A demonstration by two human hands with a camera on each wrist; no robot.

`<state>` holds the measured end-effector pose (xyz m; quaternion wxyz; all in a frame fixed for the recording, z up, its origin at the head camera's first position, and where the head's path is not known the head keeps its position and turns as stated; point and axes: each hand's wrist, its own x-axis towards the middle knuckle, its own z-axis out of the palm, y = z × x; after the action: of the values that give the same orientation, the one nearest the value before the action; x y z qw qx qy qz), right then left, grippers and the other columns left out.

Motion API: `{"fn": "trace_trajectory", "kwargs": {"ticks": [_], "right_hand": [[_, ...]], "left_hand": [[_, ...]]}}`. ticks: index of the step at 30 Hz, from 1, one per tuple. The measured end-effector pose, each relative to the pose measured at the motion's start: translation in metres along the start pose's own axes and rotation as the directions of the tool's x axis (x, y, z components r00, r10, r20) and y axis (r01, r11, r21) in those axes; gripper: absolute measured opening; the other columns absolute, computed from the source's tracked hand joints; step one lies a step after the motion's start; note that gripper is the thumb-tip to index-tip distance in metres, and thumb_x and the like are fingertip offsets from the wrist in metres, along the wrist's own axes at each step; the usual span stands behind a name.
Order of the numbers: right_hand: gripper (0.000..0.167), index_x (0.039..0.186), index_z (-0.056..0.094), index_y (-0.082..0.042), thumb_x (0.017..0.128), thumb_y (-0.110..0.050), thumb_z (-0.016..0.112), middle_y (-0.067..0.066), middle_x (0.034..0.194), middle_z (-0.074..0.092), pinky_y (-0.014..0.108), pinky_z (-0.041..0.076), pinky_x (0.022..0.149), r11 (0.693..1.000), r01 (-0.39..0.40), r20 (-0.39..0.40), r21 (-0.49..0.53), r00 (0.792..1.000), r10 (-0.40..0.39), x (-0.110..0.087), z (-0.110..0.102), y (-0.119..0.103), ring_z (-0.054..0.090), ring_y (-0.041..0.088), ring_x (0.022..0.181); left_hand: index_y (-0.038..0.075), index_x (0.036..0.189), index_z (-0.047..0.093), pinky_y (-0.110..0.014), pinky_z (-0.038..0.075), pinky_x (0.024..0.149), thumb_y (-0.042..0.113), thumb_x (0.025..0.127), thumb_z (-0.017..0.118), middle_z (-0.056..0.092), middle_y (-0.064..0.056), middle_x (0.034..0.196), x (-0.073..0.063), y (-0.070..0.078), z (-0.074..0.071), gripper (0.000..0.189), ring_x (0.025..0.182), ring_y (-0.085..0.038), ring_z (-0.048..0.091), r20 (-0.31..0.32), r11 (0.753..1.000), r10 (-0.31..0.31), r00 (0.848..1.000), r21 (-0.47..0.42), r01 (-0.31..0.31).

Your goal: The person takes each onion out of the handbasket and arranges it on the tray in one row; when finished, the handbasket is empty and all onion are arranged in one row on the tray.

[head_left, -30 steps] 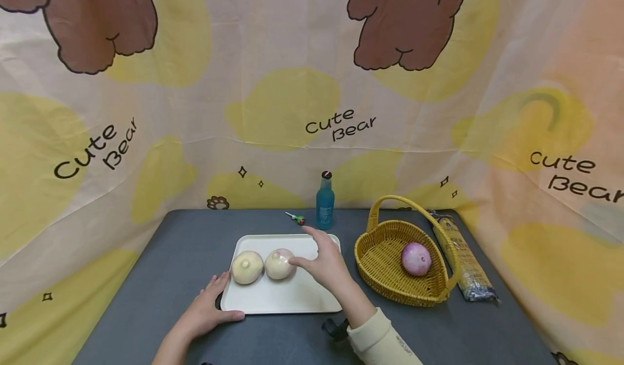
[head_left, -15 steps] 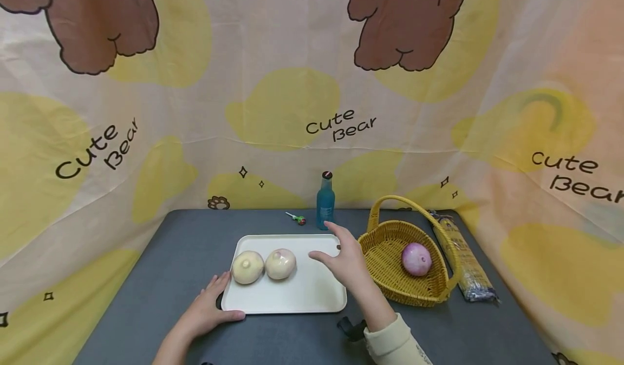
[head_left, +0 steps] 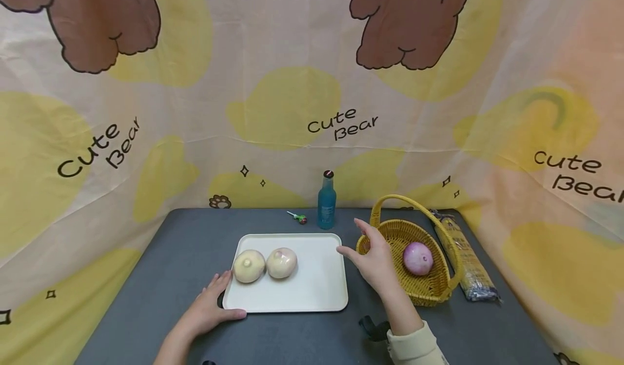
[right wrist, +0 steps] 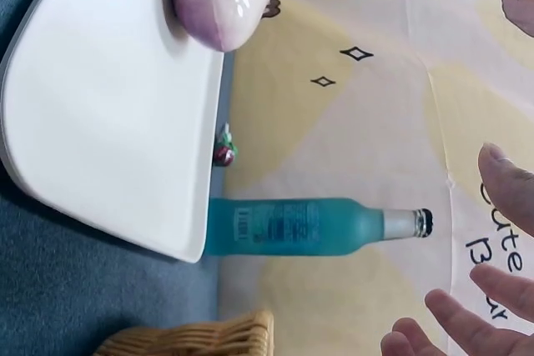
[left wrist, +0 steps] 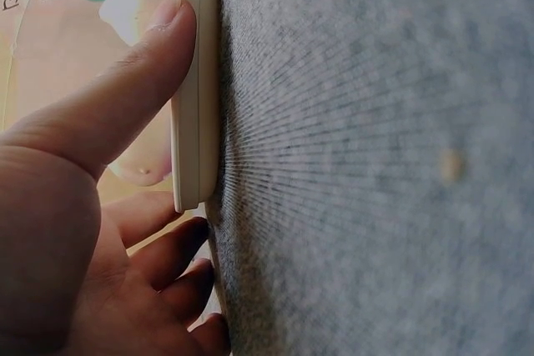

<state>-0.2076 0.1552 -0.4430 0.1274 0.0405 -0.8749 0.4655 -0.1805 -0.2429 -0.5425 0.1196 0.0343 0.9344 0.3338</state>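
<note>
My left hand (head_left: 208, 305) rests at the near left corner of a white tray (head_left: 317, 278), its thumb along the front rim and its fingers along the left side. In the left wrist view the thumb (left wrist: 158, 56) lies straight on the tray edge. Two onions sit side by side on the tray's left half: a pale onion (head_left: 249, 266) and a white-purple onion (head_left: 281, 262). My right hand (head_left: 377, 259) holds nothing, thumb and fingers spread, and overlaps the left rim of a yellow wicker basket (head_left: 390, 229). Inside the basket lies a purple onion (head_left: 417, 258).
Behind the tray stands a blue bottle (head_left: 326, 202), with a small lollipop (head_left: 298, 218) to its left. A long yellow packet (head_left: 465, 259) lies right of the basket. A patterned cloth (head_left: 273, 110) hangs behind the grey table (head_left: 161, 278).
My right hand has moved right, from beside the white-purple onion across the tray to the basket's left rim. My left hand and the onions have stayed in place.
</note>
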Motion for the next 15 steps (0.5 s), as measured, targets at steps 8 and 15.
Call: {"fn": "trace_trajectory", "kwargs": {"ticks": [8, 15], "right_hand": [[0.078, 0.147, 0.052, -0.012, 0.08, -0.034, 0.087, 0.011, 0.147, 0.055, 0.055, 0.045, 0.11, 1.0, -0.025, -0.017, -0.013, 1.0, 0.025, 0.001, -0.016, 0.008, 0.051, 0.035, 0.136], [0.079, 0.149, 0.049, -0.014, 0.082, -0.035, 0.085, 0.014, 0.149, 0.051, 0.055, 0.045, 0.11, 0.997, -0.058, -0.034, -0.044, 0.998, 0.057, 0.003, -0.031, 0.018, 0.048, 0.035, 0.138]], "left_hand": [[-0.005, 0.157, 0.026, -0.074, 0.01, 0.116, 0.054, 0.069, 0.088, 0.025, -0.027, 0.162, 0.0, 0.001, 0.0, 0.122, 0.152, -0.05, 0.011, 0.004, 1.0, 0.008, 1.0, 0.004, -0.008], [-0.004, 0.157, 0.026, -0.074, 0.01, 0.116, 0.054, 0.069, 0.088, 0.026, -0.027, 0.163, 0.001, 0.0, -0.001, 0.122, 0.152, -0.05, 0.011, 0.011, 1.0, -0.002, 1.0, -0.001, 0.002]]}}
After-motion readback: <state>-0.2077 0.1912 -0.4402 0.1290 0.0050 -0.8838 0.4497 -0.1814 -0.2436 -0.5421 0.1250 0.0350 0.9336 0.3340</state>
